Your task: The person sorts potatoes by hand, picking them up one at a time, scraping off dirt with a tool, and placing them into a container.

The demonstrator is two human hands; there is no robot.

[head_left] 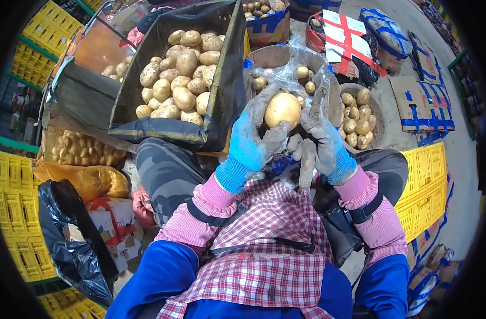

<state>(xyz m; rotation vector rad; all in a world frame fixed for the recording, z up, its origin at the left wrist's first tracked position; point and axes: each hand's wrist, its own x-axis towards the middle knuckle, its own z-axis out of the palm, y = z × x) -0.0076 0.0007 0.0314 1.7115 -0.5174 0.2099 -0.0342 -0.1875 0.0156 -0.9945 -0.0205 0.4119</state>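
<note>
My left hand (253,133), in a blue knit glove with a dirty grey palm, is closed around a large pale potato (283,110). My right hand (322,141), gloved the same way, is just right of that potato, its fingers apart and pointing down and inward, with nothing visible in them. Beyond my hands stands a round container lined with clear plastic (293,56), a few potatoes inside. To the left, a tilted dark-lined crate (221,101) holds many potatoes.
A basin (384,114) of smaller potatoes sits at the right. Yellow crates (424,186) flank my right knee, and more yellow crates (19,212) line the left side. A black plastic bag (72,239) and a mesh sack of potatoes (83,149) lie left. Flattened taped cardboard (421,103) is on the floor.
</note>
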